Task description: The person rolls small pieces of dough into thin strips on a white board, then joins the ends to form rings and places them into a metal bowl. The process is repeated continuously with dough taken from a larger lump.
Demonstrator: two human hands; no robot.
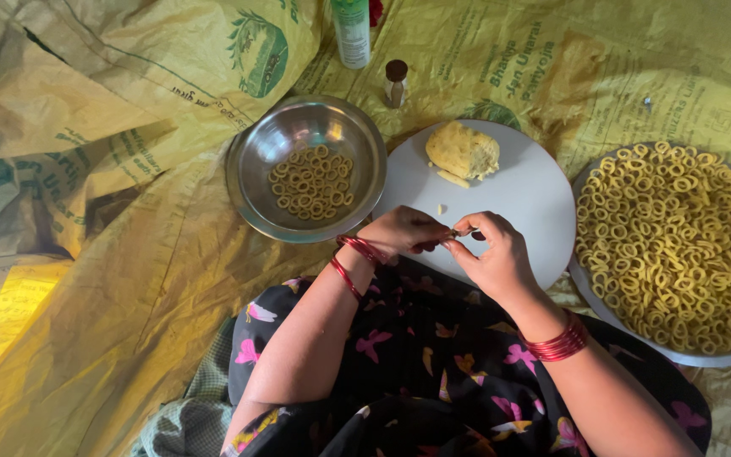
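Observation:
My left hand (403, 231) and my right hand (492, 254) meet over the near edge of a round white board (526, 195). Both pinch a small strip of yellow dough (453, 232) between their fingertips. A lump of yellow dough (463, 151) lies on the far part of the board, with a few small scraps beside it. Red bangles circle both wrists.
A steel bowl (251, 182) to the left holds several small dough rings. A large plate (598, 305) at the right is piled with many rings. A white-green bottle (351, 32) and a small brown-capped bottle (396, 82) stand at the back. Yellow printed sacks (86, 254) cover the floor.

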